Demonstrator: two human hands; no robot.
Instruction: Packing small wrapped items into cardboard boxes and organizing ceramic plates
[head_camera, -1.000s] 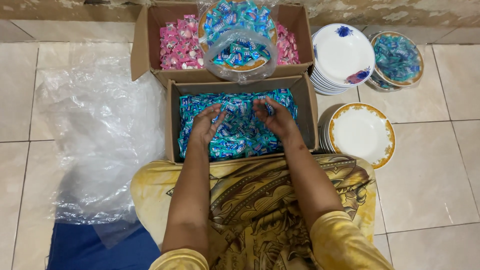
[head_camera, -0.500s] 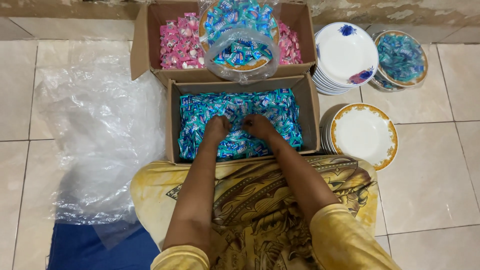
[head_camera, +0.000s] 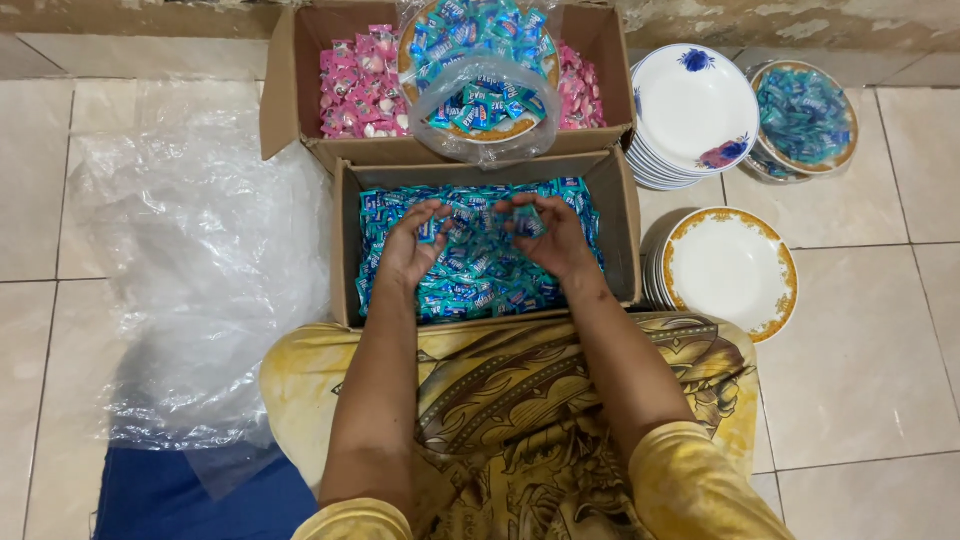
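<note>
Here, each hand, left (head_camera: 408, 250) and right (head_camera: 553, 240), clutches blue candies (head_camera: 470, 270) (wrappers lying every way).

Far box: my second cardboard box (head_camera: 290, 95) against the wall, holding pink candies (head_camera: 355, 85) and a bagged plate of blue sweets (head_camera: 480, 75).
Right: my stack of flowered white plates (head_camera: 690, 105); a filled plate (head_camera: 805, 115); gold-rimmed plates (head_camera: 730, 268).
Left: clear plastic sheet (head_camera: 190, 260) on the tiles.
</note>
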